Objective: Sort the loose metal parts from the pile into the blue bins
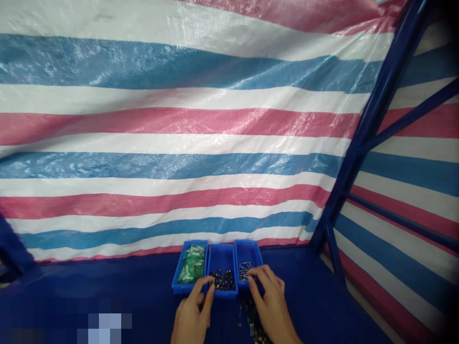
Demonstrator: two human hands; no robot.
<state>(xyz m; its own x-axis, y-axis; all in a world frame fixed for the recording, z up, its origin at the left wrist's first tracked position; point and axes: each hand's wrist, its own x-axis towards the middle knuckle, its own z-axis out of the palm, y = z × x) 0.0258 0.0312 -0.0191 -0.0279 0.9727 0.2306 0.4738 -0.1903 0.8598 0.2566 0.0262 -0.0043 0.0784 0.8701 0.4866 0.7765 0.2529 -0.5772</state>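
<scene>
My left hand (194,308) is at the front left corner of the middle blue bin (222,253), thumb and forefinger pinched close together. Any small piece between them is too small to make out. In that bin lie small dark and brassy metal parts (224,281). My right hand (268,298) reaches over the front of the right blue bin (248,248), its thumb and forefinger closed near silver screws (244,270). Whether a screw is between the fingertips is hidden. Below the bins, partly covered by my right wrist, is a loose pile of dark parts and screws (253,320).
A left blue bin (176,282) holds small clear and green plastic packets (192,263). The bins stand side by side on a dark blue tabletop (136,286). Striped plastic sheeting (179,167) hangs behind, and a blue metal frame post (362,129) slants up at the right.
</scene>
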